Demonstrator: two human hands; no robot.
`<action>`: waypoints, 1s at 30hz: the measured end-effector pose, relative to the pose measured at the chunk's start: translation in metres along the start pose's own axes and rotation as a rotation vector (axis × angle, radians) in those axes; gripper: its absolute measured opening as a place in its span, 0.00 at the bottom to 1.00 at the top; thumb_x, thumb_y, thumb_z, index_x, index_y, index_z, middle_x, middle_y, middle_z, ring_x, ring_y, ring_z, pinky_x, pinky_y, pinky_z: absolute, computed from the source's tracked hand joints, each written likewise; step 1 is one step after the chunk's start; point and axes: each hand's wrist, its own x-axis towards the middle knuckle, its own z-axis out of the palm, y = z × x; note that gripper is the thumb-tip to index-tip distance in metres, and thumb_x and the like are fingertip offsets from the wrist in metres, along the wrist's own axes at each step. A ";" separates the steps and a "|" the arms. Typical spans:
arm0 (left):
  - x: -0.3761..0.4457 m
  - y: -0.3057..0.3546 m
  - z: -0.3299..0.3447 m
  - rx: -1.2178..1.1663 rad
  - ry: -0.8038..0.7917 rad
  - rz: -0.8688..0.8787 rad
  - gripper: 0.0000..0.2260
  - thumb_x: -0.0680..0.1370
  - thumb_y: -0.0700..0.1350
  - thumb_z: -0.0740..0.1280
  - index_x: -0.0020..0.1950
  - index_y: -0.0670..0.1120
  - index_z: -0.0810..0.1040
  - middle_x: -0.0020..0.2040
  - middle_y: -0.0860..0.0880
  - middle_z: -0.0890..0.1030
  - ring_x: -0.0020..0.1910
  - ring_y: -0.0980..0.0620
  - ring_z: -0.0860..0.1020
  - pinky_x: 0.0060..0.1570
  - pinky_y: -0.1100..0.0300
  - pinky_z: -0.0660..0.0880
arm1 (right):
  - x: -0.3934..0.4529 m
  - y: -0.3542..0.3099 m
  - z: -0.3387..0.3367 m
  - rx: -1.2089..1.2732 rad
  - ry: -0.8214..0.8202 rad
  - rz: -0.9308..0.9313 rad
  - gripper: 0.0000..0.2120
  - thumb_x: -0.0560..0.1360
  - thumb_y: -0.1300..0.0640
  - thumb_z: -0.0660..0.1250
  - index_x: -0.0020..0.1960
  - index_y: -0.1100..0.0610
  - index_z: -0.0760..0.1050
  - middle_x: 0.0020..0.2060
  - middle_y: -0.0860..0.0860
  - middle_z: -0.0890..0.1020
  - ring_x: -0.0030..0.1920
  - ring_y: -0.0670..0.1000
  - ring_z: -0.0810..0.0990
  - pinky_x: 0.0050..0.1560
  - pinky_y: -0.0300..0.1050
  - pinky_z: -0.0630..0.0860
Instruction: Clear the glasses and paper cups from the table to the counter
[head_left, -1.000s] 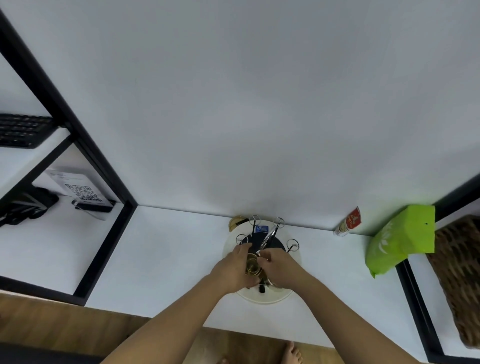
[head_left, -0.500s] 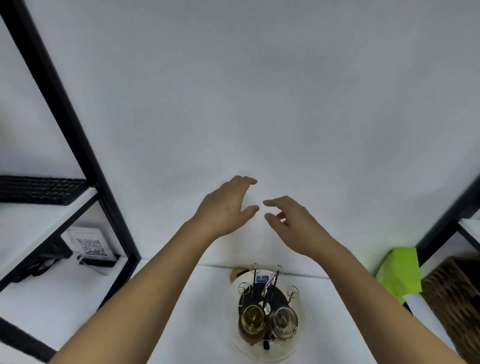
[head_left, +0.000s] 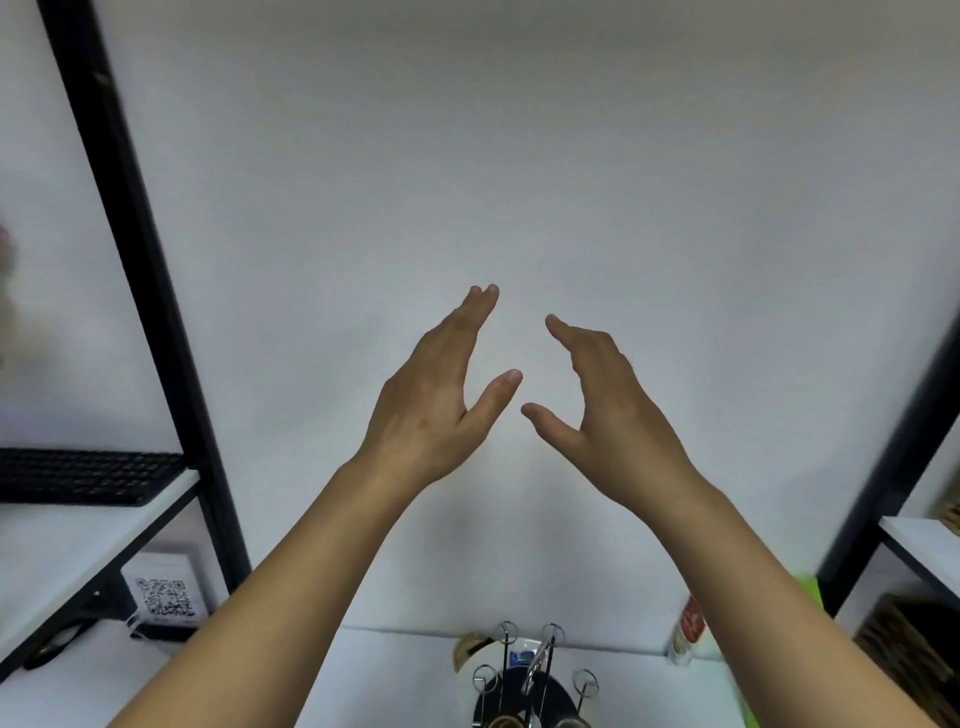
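Observation:
My left hand (head_left: 441, 395) and my right hand (head_left: 608, 400) are raised in front of the white wall, palms turned toward each other, fingers spread, with nothing in them. Far below them, at the bottom edge of the view, a round cup rack (head_left: 530, 691) with thin metal posts stands on the white counter (head_left: 395, 675). Two glasses sit on the rack: only the rim of the left one (head_left: 504, 721) and the rim of the right one (head_left: 569, 722) show. No paper cups are in view.
A black-framed shelf on the left carries a keyboard (head_left: 83, 475) and, lower down, a QR-code stand (head_left: 163, 597). A small red-labelled bottle (head_left: 685, 629) stands by the wall. On the right are a green bag (head_left: 810, 592), another black frame and a wicker basket (head_left: 909, 654).
Both hands have let go of the glasses on the rack and risen high in front of the wall. The view has tilted up, so the rack sank to the bottom edge.

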 end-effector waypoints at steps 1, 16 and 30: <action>-0.002 -0.001 0.001 -0.014 0.007 -0.005 0.31 0.82 0.63 0.60 0.81 0.68 0.47 0.82 0.66 0.53 0.80 0.63 0.56 0.65 0.56 0.71 | -0.002 0.000 -0.001 -0.002 0.002 0.004 0.36 0.77 0.43 0.68 0.78 0.38 0.52 0.72 0.36 0.62 0.71 0.49 0.69 0.57 0.53 0.78; -0.017 0.053 0.089 -0.416 -0.123 -0.054 0.20 0.83 0.51 0.62 0.74 0.60 0.66 0.71 0.65 0.70 0.66 0.67 0.73 0.59 0.62 0.74 | -0.091 0.033 -0.063 -0.073 0.142 0.207 0.27 0.78 0.43 0.68 0.72 0.41 0.62 0.65 0.37 0.68 0.61 0.42 0.74 0.51 0.53 0.80; -0.109 0.355 0.261 -0.772 -0.611 0.357 0.17 0.81 0.52 0.65 0.69 0.56 0.72 0.64 0.61 0.76 0.61 0.59 0.78 0.56 0.59 0.78 | -0.375 0.074 -0.267 -0.295 0.407 0.713 0.23 0.78 0.44 0.67 0.70 0.44 0.67 0.59 0.39 0.73 0.54 0.41 0.76 0.47 0.39 0.78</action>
